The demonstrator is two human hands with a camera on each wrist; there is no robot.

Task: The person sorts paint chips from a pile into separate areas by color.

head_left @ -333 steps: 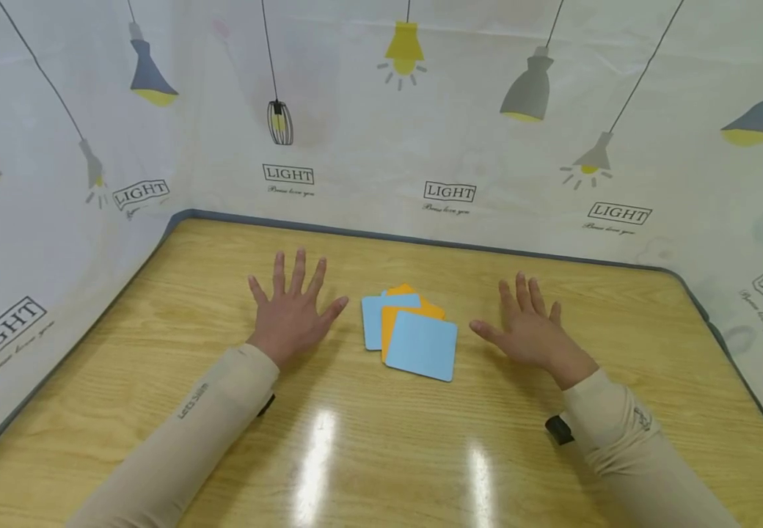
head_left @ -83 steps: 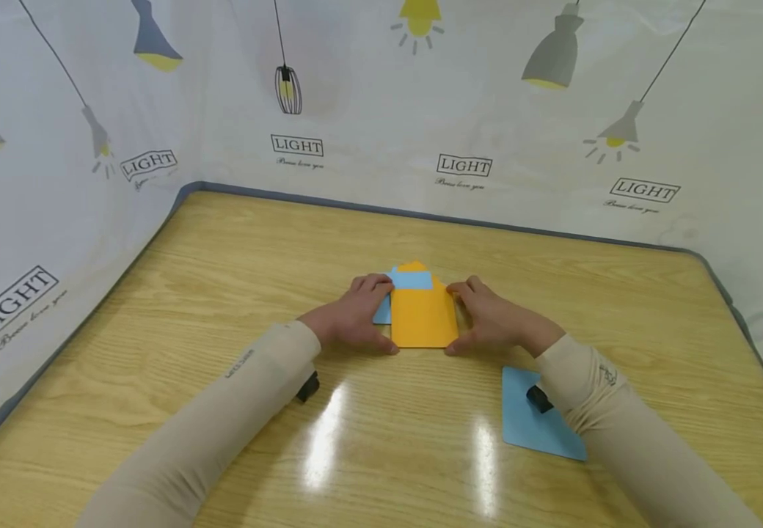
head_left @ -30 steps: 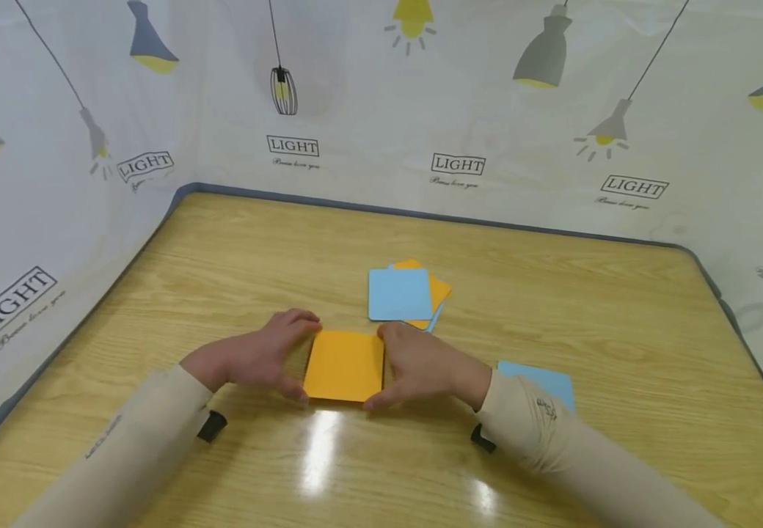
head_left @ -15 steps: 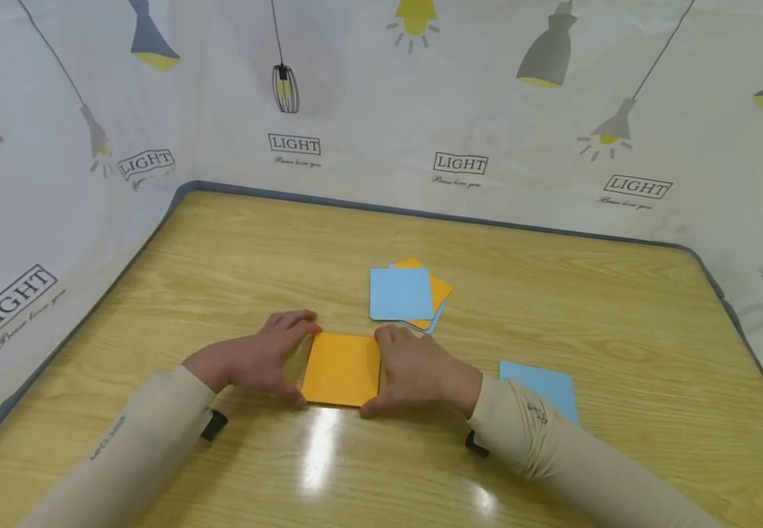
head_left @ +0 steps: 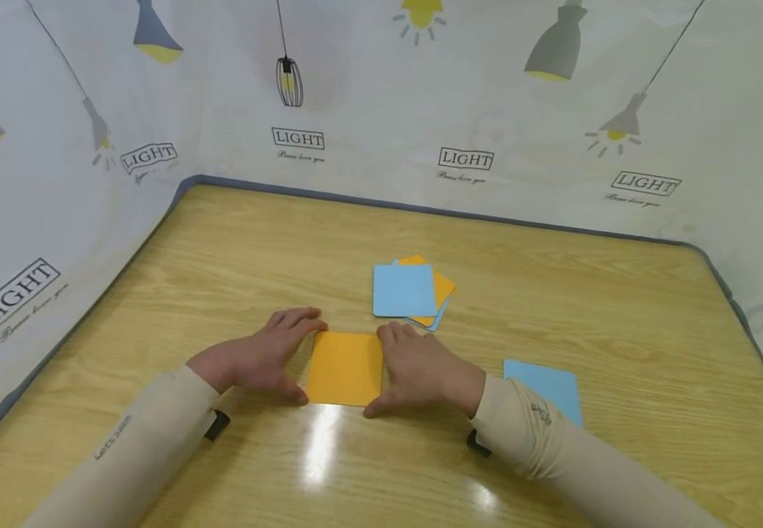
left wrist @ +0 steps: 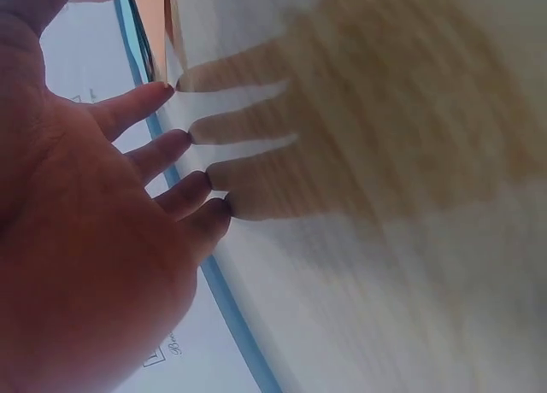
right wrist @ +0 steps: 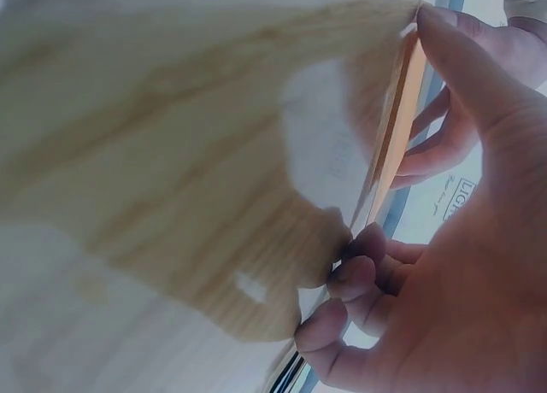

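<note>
A square orange card [head_left: 345,368] lies on the wooden table in front of me. My left hand [head_left: 264,357] holds its left side, the thumb at the near corner and the index finger at the far one. On the opposite side my right hand [head_left: 419,370] spans the right edge, thumb near and fingers far. In the left wrist view, the left fingertips [left wrist: 214,215] touch the tabletop. The card's thin orange edge [right wrist: 400,120] shows in the right wrist view. Behind the hands sits a loose pile with a blue card [head_left: 404,291] on top of an orange card [head_left: 444,288].
Another blue card [head_left: 546,385] lies to the right, partly covered by the right sleeve [head_left: 540,440]. The wooden table [head_left: 276,235] is bordered by a printed white sheet [head_left: 381,110] at the back and sides.
Earlier, a blue card moved from the pile's top to the right. The orange card then came off the pile, leftward and nearer. Over the last second it has settled flat, both hands staying at its sides.
</note>
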